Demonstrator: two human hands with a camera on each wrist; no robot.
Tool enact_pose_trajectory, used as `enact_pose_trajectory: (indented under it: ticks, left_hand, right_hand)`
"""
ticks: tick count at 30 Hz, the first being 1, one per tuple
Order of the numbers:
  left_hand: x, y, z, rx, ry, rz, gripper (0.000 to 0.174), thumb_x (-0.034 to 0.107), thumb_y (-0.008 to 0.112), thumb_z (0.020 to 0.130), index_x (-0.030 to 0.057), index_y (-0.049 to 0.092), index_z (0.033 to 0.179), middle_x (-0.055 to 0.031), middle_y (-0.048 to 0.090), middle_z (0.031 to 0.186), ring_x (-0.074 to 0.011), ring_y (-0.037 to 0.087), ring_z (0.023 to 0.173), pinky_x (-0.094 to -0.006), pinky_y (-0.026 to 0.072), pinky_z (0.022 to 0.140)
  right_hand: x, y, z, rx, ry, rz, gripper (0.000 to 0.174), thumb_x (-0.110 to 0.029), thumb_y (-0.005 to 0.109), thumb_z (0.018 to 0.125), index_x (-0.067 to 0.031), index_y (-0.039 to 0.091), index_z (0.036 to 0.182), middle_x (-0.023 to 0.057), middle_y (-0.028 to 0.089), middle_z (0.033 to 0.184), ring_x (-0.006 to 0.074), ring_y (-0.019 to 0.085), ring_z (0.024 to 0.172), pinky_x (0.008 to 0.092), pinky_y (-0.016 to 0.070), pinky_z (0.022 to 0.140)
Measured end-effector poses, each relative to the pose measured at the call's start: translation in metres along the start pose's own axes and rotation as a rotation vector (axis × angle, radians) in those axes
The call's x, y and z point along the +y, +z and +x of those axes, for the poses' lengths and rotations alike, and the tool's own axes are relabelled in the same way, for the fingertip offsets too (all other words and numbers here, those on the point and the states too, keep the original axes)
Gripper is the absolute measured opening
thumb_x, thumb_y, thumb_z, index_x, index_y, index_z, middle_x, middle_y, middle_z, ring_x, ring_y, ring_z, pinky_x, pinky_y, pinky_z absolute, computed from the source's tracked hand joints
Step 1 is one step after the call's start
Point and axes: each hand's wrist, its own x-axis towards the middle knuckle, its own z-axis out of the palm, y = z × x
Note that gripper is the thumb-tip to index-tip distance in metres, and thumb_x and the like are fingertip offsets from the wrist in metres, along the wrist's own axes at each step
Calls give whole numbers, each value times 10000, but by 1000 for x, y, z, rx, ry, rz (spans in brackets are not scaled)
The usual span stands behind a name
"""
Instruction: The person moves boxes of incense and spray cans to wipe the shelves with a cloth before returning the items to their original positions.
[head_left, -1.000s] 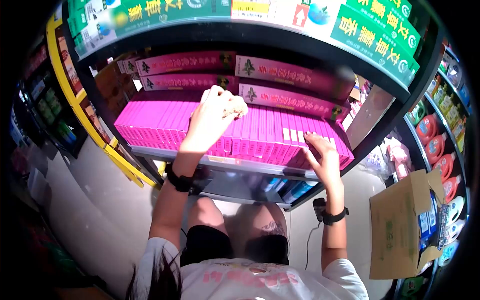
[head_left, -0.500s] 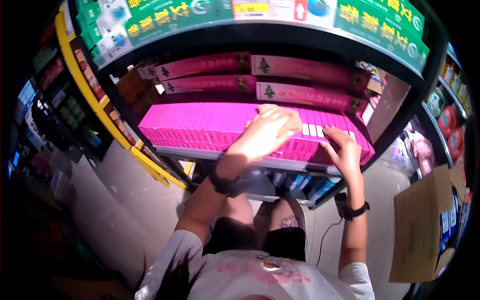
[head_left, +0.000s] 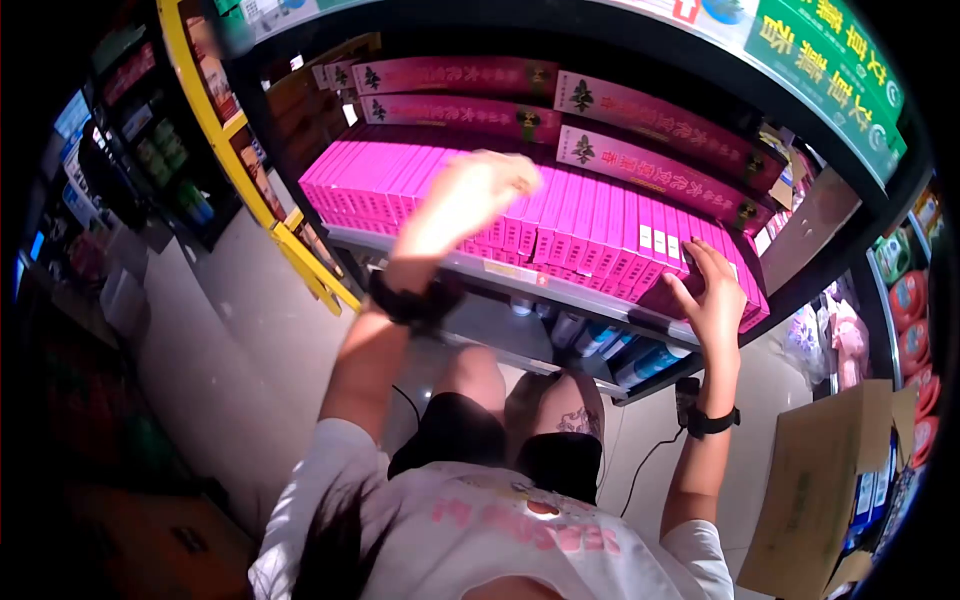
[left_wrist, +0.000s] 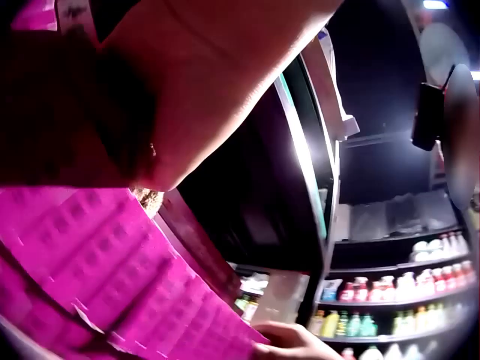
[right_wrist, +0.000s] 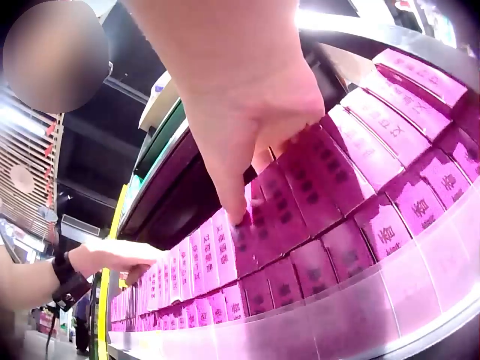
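A long row of slim magenta boxes (head_left: 585, 225) stands packed side by side on the shelf. Over the left-middle of their tops is my left hand (head_left: 462, 200), blurred, gripping a crumpled light-brown cloth (head_left: 526, 180). Only a scrap of that cloth (left_wrist: 149, 201) shows in the left wrist view, under the hand. At the row's right end, my right hand (head_left: 718, 290) rests on the boxes. In the right wrist view its thumb (right_wrist: 234, 202) touches the front upper edge, while the other fingers reach over the tops, partly hidden.
Larger pink boxes (head_left: 660, 160) lie stacked behind the row. An upper shelf with green boxes (head_left: 825, 60) overhangs it. A clear lip (right_wrist: 360, 322) runs along the shelf front. An open carton (head_left: 815, 490) stands on the floor at right, and a yellow frame (head_left: 235, 150) at left.
My left hand swept right along the box tops with the cloth, then came back left. My right hand stayed at the row's right end. The head view shifted.
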Motion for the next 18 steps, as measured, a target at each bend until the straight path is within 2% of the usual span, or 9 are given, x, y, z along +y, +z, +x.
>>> enact_pose_trajectory:
  ticks: [2, 4, 6, 8, 10, 12, 14, 16, 18]
  left_hand:
    - [-38, -28, -17, 54, -209, 145, 247, 129, 500, 795, 19, 615, 985, -121, 637, 978, -253, 611, 902, -296, 462, 815]
    - [-64, -45, -27, 125, -280, 228, 228, 233, 504, 819, 127, 642, 965, -82, 643, 963, -257, 609, 898, -322, 480, 761]
    - [-57, -50, -28, 137, -352, 236, 245, 255, 512, 818, 131, 634, 991, -84, 644, 959, -265, 609, 898, -318, 478, 767]
    - [-53, -41, -20, 36, -168, 280, 278, 169, 537, 812, 43, 597, 1052, -100, 636, 1003, -220, 605, 935, -294, 455, 829]
    - [-51, -11, -13, 44, -2, -260, 245, 65, 540, 762, 26, 614, 993, -95, 636, 982, -203, 599, 922, -292, 456, 827]
    - [-2, 8, -7, -42, 31, -415, 254, 8, 507, 710, 14, 619, 938, -96, 629, 980, -224, 592, 927, -303, 461, 822]
    - [20, 29, -7, 17, 186, 81, 254, 6, 521, 687, 33, 637, 912, -91, 631, 987, -248, 594, 925, -350, 459, 819]
    - [52, 47, -11, 99, 521, 15, 168, 95, 565, 674, 46, 628, 822, -86, 615, 970, -250, 575, 941, -351, 472, 799]
    - [62, 81, -57, 281, 553, 340, 143, 113, 581, 655, 97, 632, 788, -54, 628, 976, -227, 567, 952, -369, 440, 842]
  right_hand:
    - [-1, 0, 0, -14, 6, -18, 444, -295, 709, 685, -39, 605, 1032, 127, 588, 1102, 283, 577, 987, 344, 469, 826]
    - [0, 3, -2, -8, -17, -34, 438, -303, 699, 698, -47, 606, 1042, 131, 586, 1104, 286, 576, 987, 346, 468, 827]
    - [0, 4, -1, -7, -17, -70, 437, -301, 694, 706, -52, 604, 1054, 135, 586, 1101, 288, 576, 985, 348, 466, 830]
    - [2, 5, -2, -16, -37, -71, 436, -307, 689, 714, -56, 604, 1061, 137, 587, 1098, 289, 575, 988, 350, 467, 829]
    - [0, 5, -2, 5, -21, -43, 434, -310, 688, 718, -55, 605, 1059, 133, 591, 1094, 287, 575, 990, 345, 465, 832]
    - [1, 4, -2, 7, -17, -23, 430, -305, 690, 722, -52, 604, 1059, 126, 596, 1087, 280, 577, 985, 335, 460, 838]
    - [3, 3, -2, 15, -26, 4, 423, -290, 695, 722, -47, 604, 1056, 130, 595, 1089, 284, 578, 979, 337, 461, 833]
    - [5, 2, -2, 12, -41, 14, 412, -271, 695, 724, -41, 602, 1054, 135, 593, 1094, 290, 577, 981, 342, 461, 831]
    - [6, 5, -2, 5, -30, 24, 413, -270, 694, 726, -35, 600, 1052, 145, 589, 1099, 300, 570, 1001, 355, 455, 845]
